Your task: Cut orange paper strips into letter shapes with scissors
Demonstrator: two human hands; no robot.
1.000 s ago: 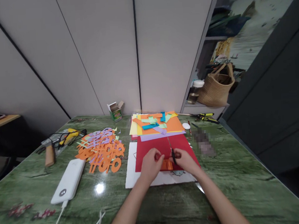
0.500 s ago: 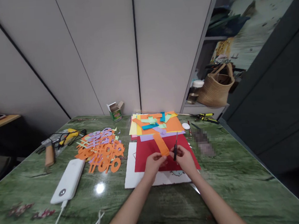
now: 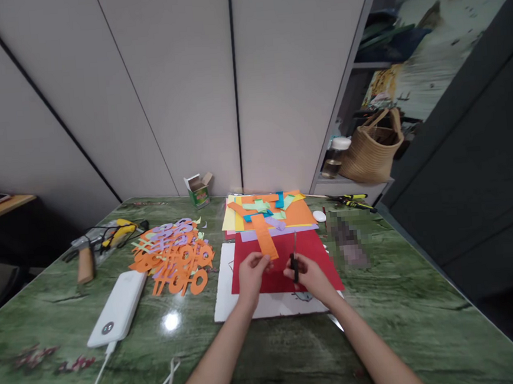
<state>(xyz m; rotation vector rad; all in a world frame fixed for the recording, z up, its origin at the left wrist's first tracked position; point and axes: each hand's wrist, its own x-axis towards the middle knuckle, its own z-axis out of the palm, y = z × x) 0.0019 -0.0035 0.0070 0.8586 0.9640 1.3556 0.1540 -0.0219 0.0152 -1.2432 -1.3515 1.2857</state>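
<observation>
My left hand (image 3: 253, 273) pinches the lower end of an orange paper strip (image 3: 265, 237), which points up and away from me. In my right hand (image 3: 311, 275) is a pair of black-handled scissors (image 3: 295, 264), blades pointing away and apart from the strip. Beneath both hands lies a sheet of red paper (image 3: 249, 278) on a white board (image 3: 225, 307). Behind it, a stack of coloured sheets (image 3: 305, 216) carries several loose strips in orange, green, blue and purple. To the left spreads a pile of cut paper shapes (image 3: 184, 257), mostly orange and purple.
A white power bank (image 3: 119, 309) with a cable lies at left, near a wooden-handled tool (image 3: 85, 264). A small green box (image 3: 199, 192) stands at the back. Pliers (image 3: 350, 201), a white oval object (image 3: 319, 216) and a blurred patch (image 3: 352, 243) are at right.
My left hand has moved slightly left and up with the orange strip. My right hand has shifted a little left with the scissors. The hands are now farther apart.
</observation>
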